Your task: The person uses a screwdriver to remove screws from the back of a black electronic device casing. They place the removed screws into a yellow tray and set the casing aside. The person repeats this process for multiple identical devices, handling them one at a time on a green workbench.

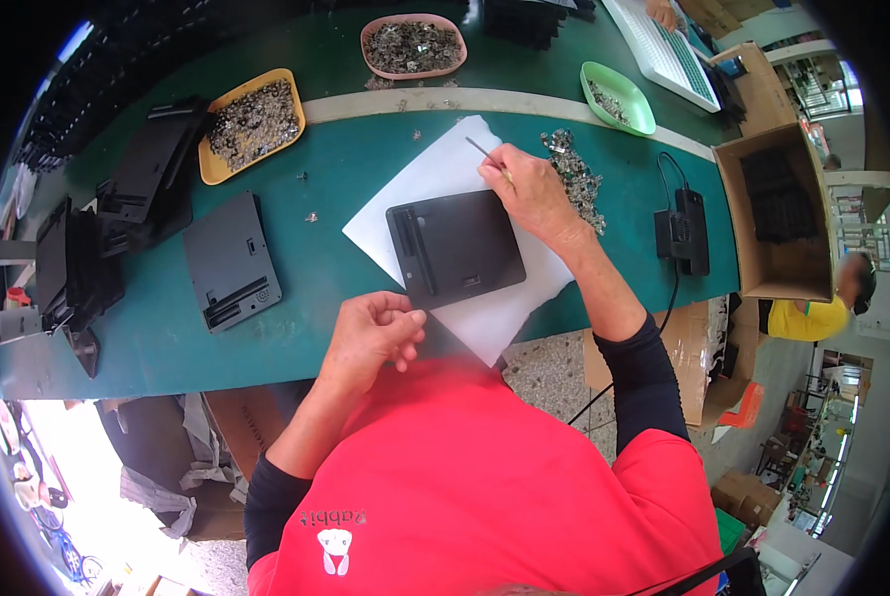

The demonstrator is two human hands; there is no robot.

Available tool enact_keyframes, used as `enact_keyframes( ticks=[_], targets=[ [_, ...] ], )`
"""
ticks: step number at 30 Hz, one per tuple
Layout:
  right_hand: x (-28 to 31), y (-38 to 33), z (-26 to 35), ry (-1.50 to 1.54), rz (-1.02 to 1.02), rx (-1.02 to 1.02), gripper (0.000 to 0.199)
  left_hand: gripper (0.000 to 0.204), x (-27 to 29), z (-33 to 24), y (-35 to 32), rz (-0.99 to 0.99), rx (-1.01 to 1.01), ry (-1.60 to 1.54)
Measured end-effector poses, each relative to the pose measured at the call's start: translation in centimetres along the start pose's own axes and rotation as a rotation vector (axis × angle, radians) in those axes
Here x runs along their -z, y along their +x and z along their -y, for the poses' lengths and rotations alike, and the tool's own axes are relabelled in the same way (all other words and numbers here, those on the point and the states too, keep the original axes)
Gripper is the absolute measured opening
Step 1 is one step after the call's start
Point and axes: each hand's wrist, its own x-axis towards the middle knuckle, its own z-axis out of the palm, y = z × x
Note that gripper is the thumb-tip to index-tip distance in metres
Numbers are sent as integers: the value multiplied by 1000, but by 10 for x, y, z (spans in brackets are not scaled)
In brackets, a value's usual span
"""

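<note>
A black square plastic panel point(470, 243) lies on a white sheet point(435, 169), with a long slot along its left side and a small rectangular opening near its lower edge. My left hand point(373, 336) is closed at the panel's near left corner, thumb and forefinger pinching it. Above the far right corner, my right hand point(534, 189) grips a thin metal tool point(485, 154), its tip pointing up and left; the kind of tool is not clear. To the right of that hand is a heap of small metal parts point(574, 179).
Another black panel point(231, 260) lies at left, beside stacked panels point(152, 169). Small metal parts fill a yellow tray point(298, 91), a pink tray point(365, 48) and a green tray point(642, 116). A black power adapter point(685, 233) with cables and a cardboard box point(817, 214) stand right.
</note>
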Motion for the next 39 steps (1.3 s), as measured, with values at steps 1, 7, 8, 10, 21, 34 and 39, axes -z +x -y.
enact_keyframes(
  ticks=[1, 7, 8, 10, 21, 34, 39],
  targets=[
    [0, -1, 3, -39, 13, -10, 22, 28, 1, -1, -1, -26, 1, -32],
    [25, -32, 10, 432, 184, -313, 20, 28, 18, -24, 4, -85, -95, -49],
    [27, -41, 12, 497, 199, -351, 20, 26, 21, -30, 8, -100, -137, -23],
    [28, -61, 14, 618, 222, -431, 21, 22, 31, -45, 27, -76, -180, 59],
    [56, -90, 75, 1042, 563, -397, 13, 24, -28, -67, 102, -122, -548, 760],
    [42, -39, -1, 730, 266, -516, 17, 35, -68, 17, 38, 84, -1256, 1427],
    [25, -34, 14, 892, 256, -583, 18, 37, -18, 2, 35, 31, -1176, 1550]
  ],
)
